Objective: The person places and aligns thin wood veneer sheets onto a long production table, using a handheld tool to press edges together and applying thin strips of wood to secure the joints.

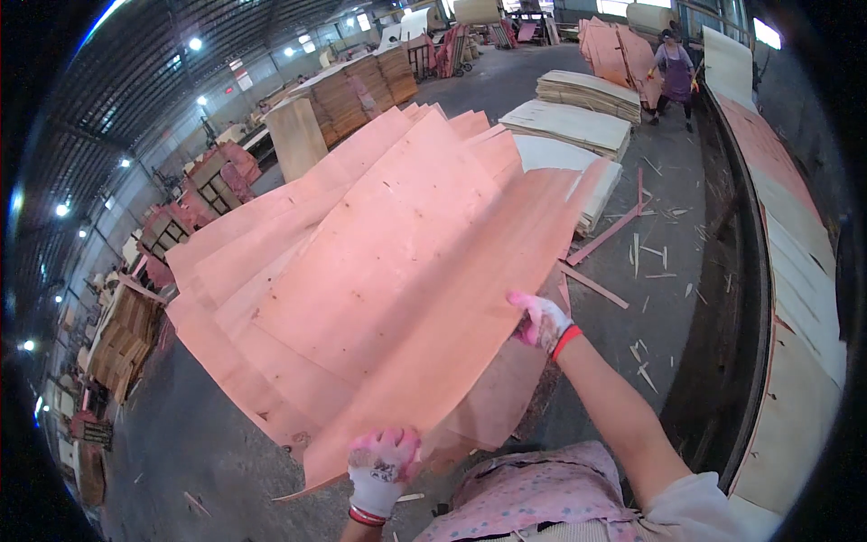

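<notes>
A long pink-stained wood veneer sheet (452, 339) lies slantwise before me, its near edge curling up. My left hand (384, 462), in a white glove stained pink, is closed over the sheet's near left edge. Farther right, my right hand (540, 322), gloved alike with a red cuff, pinches the same edge with the thumb on top; the fingers beneath are partly hidden. Under and beyond this sheet a fanned pile of pink veneer sheets (388, 239) spreads out, with small knots and ragged ends.
Pale veneer stacks (571, 126) stand beyond the pile. Along the right runs a long bed with pale and pink veneer (795, 271). Veneer scraps (643, 366) litter the floor between. A person in a purple apron (676, 77) stands far right. Brown stacks (361, 95) stand at the back left.
</notes>
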Tool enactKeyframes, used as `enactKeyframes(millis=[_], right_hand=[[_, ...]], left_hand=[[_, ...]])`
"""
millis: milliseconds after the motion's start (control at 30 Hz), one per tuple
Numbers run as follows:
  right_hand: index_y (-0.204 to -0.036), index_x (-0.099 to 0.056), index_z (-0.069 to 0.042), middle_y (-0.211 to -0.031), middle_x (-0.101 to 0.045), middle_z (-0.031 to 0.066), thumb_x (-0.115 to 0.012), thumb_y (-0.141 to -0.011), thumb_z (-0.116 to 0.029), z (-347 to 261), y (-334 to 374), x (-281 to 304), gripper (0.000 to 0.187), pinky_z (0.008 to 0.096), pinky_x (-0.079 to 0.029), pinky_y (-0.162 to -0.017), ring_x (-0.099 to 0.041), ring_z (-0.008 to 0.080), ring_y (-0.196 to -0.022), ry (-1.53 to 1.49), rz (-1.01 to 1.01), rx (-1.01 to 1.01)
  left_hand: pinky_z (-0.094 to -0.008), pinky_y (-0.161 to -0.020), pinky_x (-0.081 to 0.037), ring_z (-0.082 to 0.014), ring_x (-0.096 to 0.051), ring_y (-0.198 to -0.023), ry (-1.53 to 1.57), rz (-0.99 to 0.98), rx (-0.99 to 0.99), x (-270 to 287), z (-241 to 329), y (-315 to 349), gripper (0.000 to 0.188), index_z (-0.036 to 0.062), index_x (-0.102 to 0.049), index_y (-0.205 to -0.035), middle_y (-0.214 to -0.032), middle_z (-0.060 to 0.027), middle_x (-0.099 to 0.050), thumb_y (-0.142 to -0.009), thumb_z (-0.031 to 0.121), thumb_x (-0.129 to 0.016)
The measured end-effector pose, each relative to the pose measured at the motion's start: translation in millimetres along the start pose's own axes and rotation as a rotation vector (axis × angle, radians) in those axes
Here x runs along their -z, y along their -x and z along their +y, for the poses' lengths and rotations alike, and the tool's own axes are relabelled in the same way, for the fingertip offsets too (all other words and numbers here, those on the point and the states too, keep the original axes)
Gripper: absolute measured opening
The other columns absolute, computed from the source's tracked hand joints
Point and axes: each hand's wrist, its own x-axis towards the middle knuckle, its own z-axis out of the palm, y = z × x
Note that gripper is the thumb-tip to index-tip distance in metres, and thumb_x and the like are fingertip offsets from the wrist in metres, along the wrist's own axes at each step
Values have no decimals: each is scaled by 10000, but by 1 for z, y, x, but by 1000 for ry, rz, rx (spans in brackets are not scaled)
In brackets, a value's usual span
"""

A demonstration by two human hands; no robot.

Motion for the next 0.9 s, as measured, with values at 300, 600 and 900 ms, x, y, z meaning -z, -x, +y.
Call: enactKeyframes(millis=[300, 600, 900], right_hand=[[-1071, -585, -46, -1053, -631, 78, -583, -848, -109, 18, 51, 54, 232, 369, -535, -828, -621, 206, -964, -127, -146, -1], [-866, -644, 22, -795, -644, 61, -674, -737, -47, -13, 134, -65, 149, 296, -517, -553, -630, 151, -726, -125, 32, 316], [-650, -419, -72, -685, -392, -1, -572, -725, -38, -74, 177, -98, 173, 253, -315, -535, -325, 94, -594, 59, 15, 580]], left_hand=[[-395, -687, -475, -261, -609, -833, 177, 39, -177, 18, -29, 14, 323, 136, -651, -1002, -907, -66, -638, -682, 165, -635], [-346, -589, -498, -209, -619, -654, -63, 527, -357, 70, -48, 37, 119, 81, -693, -825, -762, -49, -665, -798, 188, -739], [-433, -568, -513, -322, -633, -638, 189, 680, -556, 100, -3, -21, 443, 30, -570, -1152, -795, -153, -663, -713, 56, -625]])
